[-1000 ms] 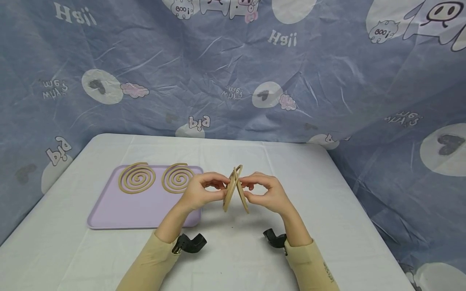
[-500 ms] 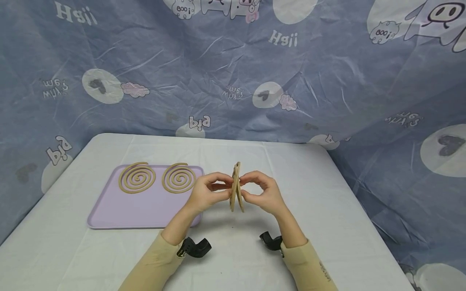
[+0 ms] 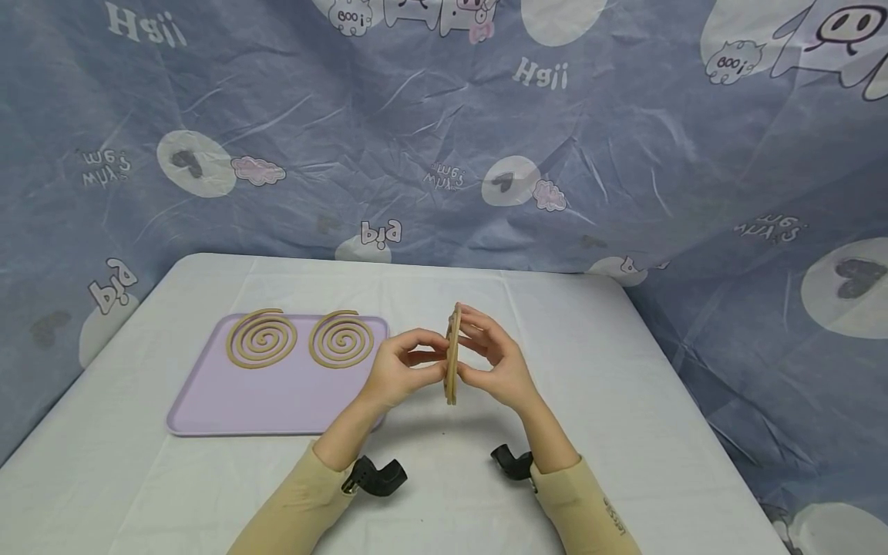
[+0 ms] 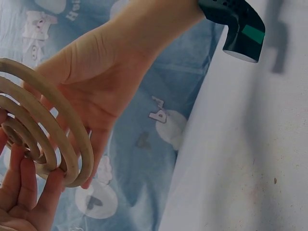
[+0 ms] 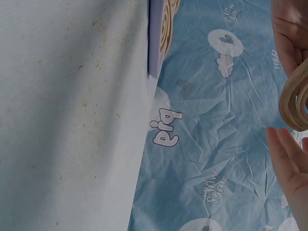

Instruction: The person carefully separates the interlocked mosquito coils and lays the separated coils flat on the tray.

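Note:
Two tan mosquito coils [image 3: 452, 362] are held on edge above the table, brought face to face into what looks like one disc. My left hand [image 3: 398, 370] grips them from the left, its fingertips at the spiral's middle. From the other side my right hand [image 3: 499, 366] holds them, fingers spread along the upper right face and thumb lower down. In the left wrist view the spiral rings [image 4: 72, 120] show gaps between the turns. Only part of the coils [image 5: 293, 103] and of each hand appears in the right wrist view.
A lilac tray [image 3: 257, 401] lies left on the white-covered table [image 3: 610, 432]. Two more flat spirals, a left coil [image 3: 264, 339] and a right coil [image 3: 341, 339], rest along its far side. A printed blue curtain [image 3: 388, 116] hangs behind. Small crumbs dot the tabletop.
The two coils, crossed in an X a second ago, have come together into one flat stack. Both hands shifted slightly, and the right fingers spread upward along the coil's face.

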Demonstrator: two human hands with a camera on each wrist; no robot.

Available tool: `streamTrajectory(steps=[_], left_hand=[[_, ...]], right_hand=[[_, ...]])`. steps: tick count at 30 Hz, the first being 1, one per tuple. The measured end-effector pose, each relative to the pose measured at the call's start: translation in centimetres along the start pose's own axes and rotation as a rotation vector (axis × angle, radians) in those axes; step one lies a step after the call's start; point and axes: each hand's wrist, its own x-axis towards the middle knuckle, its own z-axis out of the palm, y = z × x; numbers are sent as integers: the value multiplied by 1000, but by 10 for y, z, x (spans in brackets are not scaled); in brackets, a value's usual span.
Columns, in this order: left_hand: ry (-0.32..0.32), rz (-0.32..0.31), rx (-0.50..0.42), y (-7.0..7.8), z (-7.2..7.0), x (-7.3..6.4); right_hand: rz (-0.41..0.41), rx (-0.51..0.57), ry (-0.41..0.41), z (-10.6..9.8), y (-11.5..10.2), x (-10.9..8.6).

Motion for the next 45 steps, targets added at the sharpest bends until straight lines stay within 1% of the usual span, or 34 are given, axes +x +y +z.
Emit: streamTrajectory(steps=[4, 7, 12, 17, 21, 24, 27, 30, 33, 36, 40, 45], left_hand=[[-5, -11, 0, 0, 0, -1], [-6, -8, 2, 0, 0, 0], [3, 4, 11, 1, 0, 0], [15, 8, 47, 1, -2, 1], [9, -9, 79, 3, -6, 3], [-17, -34, 106, 5, -10, 3], [-64, -47, 130, 7, -16, 3], [-118, -43, 141, 8, -21, 3], [-167, -27, 142, 9, -25, 3], [-204, -12, 143, 9, -26, 4], [-231, -21, 122, 8, -27, 4], [-241, -26, 91, 7, -26, 3]], right_hand=[[29, 55, -33, -1, 1, 0], [34, 73, -35, -1, 2, 0], [38, 49, -18, 0, 2, 0], [60, 17, -5, -2, 1, 0], [86, 23, -21, -6, 1, 0], [131, 78, -53, -10, 1, 0], [214, 159, -83, -14, 0, 0], [306, 240, -105, -17, 0, -1], [373, 315, -129, -18, -1, 0], [409, 370, -149, -19, -1, -1], [419, 389, -165, -20, -2, -1], [421, 411, -144, -20, -3, -1]])
